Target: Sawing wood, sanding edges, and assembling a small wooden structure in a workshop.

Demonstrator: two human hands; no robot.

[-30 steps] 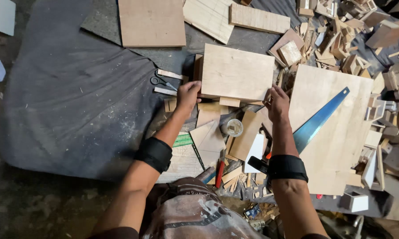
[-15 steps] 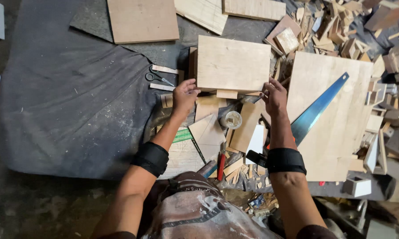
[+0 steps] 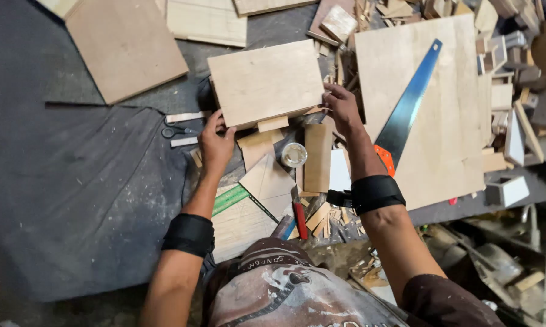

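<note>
Right now my left hand (image 3: 216, 142) grips the near-left edge of the plywood panel (image 3: 266, 82), fingers curled on it. My right hand (image 3: 341, 108) pinches its right edge; the handsaw (image 3: 409, 112) lies just beside.

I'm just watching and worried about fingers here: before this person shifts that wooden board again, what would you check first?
1. Left hand has hold of the plywood board at its lower left corner: ok.
2. Right hand grips the board's right edge: ok.
3. Handsaw lies flat on the large plywood sheet, apart from both hands: ok.
4. Scissors lie close beside the left hand: not ok, within easy brushing range.
5. Ground under the board is cluttered with offcuts and a small round tin: not ok.
6. Whether the board is nailed or glued to the block beneath: cannot tell.
</note>
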